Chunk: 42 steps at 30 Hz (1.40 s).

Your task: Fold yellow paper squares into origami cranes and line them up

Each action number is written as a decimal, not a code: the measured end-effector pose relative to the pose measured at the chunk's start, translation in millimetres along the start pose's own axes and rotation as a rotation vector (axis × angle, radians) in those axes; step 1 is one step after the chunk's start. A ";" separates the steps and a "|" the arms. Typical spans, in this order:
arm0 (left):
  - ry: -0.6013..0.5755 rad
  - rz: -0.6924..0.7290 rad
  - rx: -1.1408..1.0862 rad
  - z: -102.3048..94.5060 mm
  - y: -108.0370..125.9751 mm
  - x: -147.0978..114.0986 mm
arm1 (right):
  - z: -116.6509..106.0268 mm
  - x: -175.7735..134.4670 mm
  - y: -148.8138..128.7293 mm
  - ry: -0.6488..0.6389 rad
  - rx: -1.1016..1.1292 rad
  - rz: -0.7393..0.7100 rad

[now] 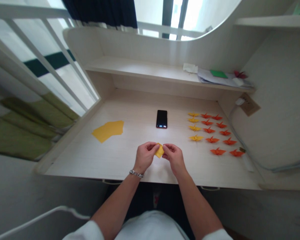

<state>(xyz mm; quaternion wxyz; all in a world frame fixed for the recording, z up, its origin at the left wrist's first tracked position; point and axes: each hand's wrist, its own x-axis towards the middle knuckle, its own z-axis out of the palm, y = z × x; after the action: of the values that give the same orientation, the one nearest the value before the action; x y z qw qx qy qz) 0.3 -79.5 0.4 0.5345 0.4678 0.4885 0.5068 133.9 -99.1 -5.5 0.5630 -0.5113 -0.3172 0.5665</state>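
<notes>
Pinched a small folded yellow paper point(159, 152) between closed fingertips of the left hand point(145, 156) at nine o'clock and the right hand point(174, 157) at three, near the six o'clock edge of the desk point(90, 160). From that paper, had a black phone point(161, 118) at twelve, yellow sheets point(108, 130) at ten, yellow cranes point(194, 128) at two, orange cranes point(212, 140) beyond them.

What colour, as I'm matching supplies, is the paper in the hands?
Yellow; the held paper shows best in the head view.

Pale desk point(140, 106): yellow sheets point(110, 129), phone point(161, 118), yellow-and-orange figures point(209, 130) (cranes, seemingly).
</notes>
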 end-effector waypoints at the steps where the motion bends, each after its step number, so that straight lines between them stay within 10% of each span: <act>1: -0.008 0.005 0.000 0.9 0.0 2.1 | -0.7 1.2 0.0 -0.019 -0.024 0.019; 42: -0.035 -0.051 -0.044 15.1 6.8 29.5 | -3.2 23.6 -3.3 0.009 -0.117 -0.060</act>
<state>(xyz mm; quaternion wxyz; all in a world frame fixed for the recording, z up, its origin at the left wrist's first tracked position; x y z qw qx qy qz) 15.1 -49.8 7.1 0.5659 0.4518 0.4797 0.4956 141.6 -76.6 -8.6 0.5503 -0.5361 -0.3627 0.5275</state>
